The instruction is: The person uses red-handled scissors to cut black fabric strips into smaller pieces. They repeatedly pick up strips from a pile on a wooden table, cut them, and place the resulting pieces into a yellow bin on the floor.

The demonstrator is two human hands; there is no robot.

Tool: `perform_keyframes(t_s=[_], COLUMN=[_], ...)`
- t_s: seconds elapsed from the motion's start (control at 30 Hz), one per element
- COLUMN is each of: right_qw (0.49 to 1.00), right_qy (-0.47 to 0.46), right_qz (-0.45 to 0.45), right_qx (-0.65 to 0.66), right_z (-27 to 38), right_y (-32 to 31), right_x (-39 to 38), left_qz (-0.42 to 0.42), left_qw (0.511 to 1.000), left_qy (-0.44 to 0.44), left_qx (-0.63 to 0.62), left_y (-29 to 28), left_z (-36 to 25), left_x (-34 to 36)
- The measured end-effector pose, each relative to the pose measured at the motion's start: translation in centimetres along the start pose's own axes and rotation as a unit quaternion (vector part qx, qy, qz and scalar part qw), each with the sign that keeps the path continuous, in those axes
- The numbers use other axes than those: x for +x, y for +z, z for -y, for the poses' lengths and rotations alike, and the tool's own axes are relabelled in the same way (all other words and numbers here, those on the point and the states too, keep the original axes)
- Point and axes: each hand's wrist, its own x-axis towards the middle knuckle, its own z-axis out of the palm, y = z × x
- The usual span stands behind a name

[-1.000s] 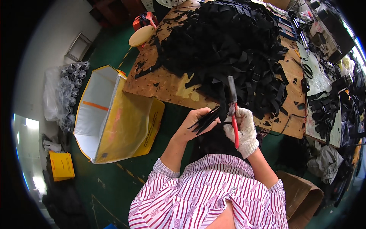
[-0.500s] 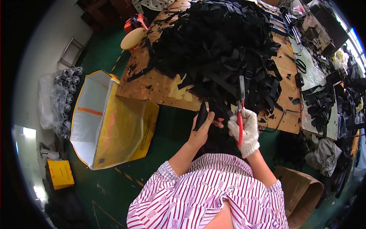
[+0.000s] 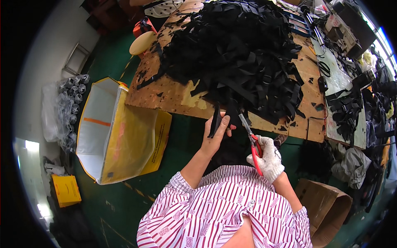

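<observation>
We look down on our bare left hand (image 3: 216,136), which pinches a black strap piece (image 3: 216,120) hanging over the near edge of the wooden board (image 3: 165,93). At three o'clock from it, our right hand (image 3: 269,159) in a white knit glove grips red-handled scissors (image 3: 251,138), blades pointing to eleven o'clock, toward a strap just beside the held piece. At twelve o'clock a big heap of black straps (image 3: 240,53) covers most of the board. At nine o'clock an open yellow and white bag (image 3: 120,132) stands on the green floor (image 3: 182,132). At five o'clock lies a brown cardboard box (image 3: 326,206). Our striped sleeves (image 3: 215,206) fill six o'clock.
</observation>
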Motion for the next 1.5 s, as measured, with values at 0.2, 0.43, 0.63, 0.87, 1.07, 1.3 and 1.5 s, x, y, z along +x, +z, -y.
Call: perform_keyframes(t_s=[0.2, 0.43, 0.63, 0.87, 1.07, 1.3, 1.5], right_qw=[1.000, 0.987, 0.991, 0.984, 0.988, 0.920, 0.931], right_qy=[0.019, 0.032, 0.029, 0.032, 0.029, 0.117, 0.129], right_qz=[-0.009, 0.005, 0.004, 0.004, 0.012, -0.073, -0.074], right_qx=[0.006, 0.159, 0.131, 0.175, 0.150, 0.366, 0.334], right_z=[0.7, -1.1, -0.6, -1.4, -1.6, 1.6, 0.3], right_y=[0.2, 2.3, 2.2, 2.8, 2.5, -0.9, -1.9], right_x=[0.6, 0.3, 0.5, 0.8, 0.8, 3.3, 2.9], left_qz=[0.053, 0.049, 0.065, 0.100, 0.100, 0.137, 0.102], left_qw=[0.998, 0.997, 0.992, 0.984, 0.981, 0.974, 0.984], left_qy=[-0.011, -0.029, -0.003, 0.008, 0.011, 0.024, 0.073], left_qx=[0.044, 0.057, 0.110, 0.150, 0.164, 0.180, 0.123], left_y=[0.5, 0.5, 0.2, -0.1, -0.4, -1.7, -3.3], left_z=[-0.9, -1.4, -0.9, -0.6, -0.9, 2.1, 0.4], left_x=[-0.6, -0.6, -0.6, -0.9, -1.0, -2.9, -1.4])
